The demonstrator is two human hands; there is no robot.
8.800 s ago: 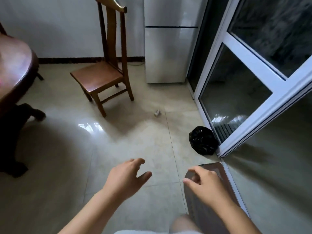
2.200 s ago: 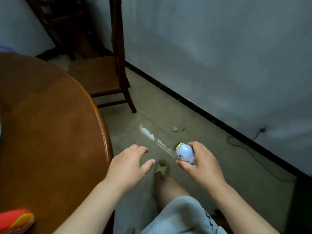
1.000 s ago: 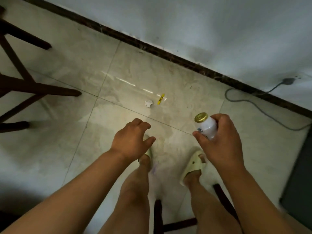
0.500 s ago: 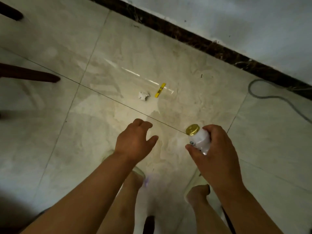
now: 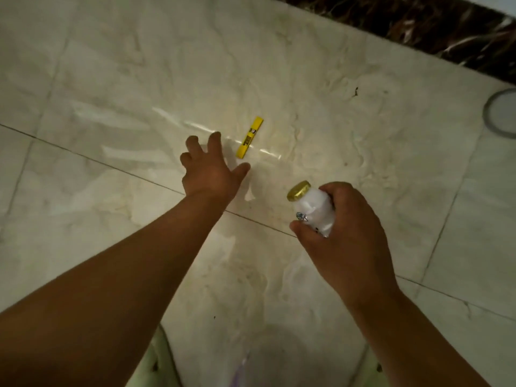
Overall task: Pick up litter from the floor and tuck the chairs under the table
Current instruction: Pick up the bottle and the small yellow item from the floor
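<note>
Yellow, a small flat wrapper (image 5: 250, 137) lies on the pale marble-patterned floor (image 5: 111, 79), just beyond a tile seam. The left hand (image 5: 211, 169) reaches down beside it, fingers (image 5: 214, 141) spread wide and lightly bent, holding nothing; whether they touch the floor cannot be told. Nearer and to the right, the right hand (image 5: 346, 233) grips a small white bottle (image 5: 314, 209) with a gold cap (image 5: 298, 190), fingers curled round its body, cap tilted up and left. A dark skirting strip (image 5: 418, 26) runs along the top right, and a grey cable loop (image 5: 499, 114) lies at the right edge.
</note>
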